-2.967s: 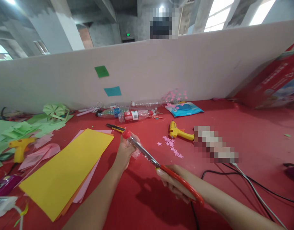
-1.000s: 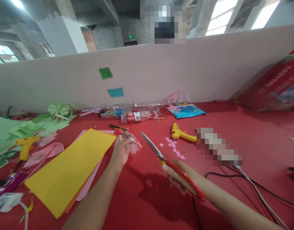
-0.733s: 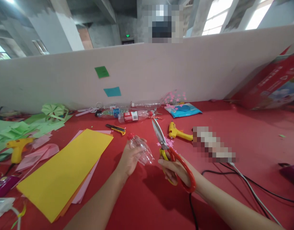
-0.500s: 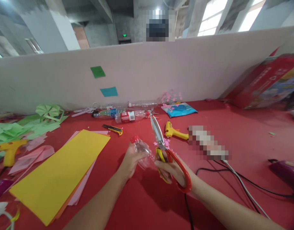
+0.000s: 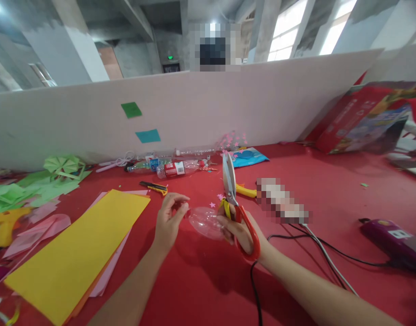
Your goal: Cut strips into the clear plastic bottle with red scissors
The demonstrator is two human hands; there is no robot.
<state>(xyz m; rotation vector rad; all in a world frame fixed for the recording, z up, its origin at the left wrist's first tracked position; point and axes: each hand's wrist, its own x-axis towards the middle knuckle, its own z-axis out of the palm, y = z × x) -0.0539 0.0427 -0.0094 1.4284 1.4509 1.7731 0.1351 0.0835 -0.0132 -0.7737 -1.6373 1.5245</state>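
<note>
A cut clear plastic bottle piece (image 5: 206,222) lies sideways between my hands, above the red table. My left hand (image 5: 169,219) is curled round its neck end, thumb and fingers closed about the red cap, which they mostly hide. In my right hand (image 5: 240,228) are the scissors (image 5: 230,181), blades pointing up and away, with one red and one yellow handle. The right fingertips also touch the wide end of the bottle piece. Small pink stars (image 5: 212,204) lie just beyond it.
Yellow paper (image 5: 82,253) lies at left, near a box cutter (image 5: 154,187). A labelled bottle (image 5: 175,169) and a blue packet (image 5: 250,156) sit by the white partition (image 5: 194,108). At right are a yellow glue gun (image 5: 246,191), cables (image 5: 321,244) and a purple tool (image 5: 391,242).
The bottle piece has turned from upright-tilted to nearly level. My left hand has shifted from its side to the cap end. The scissors stay in my right hand, now more upright.
</note>
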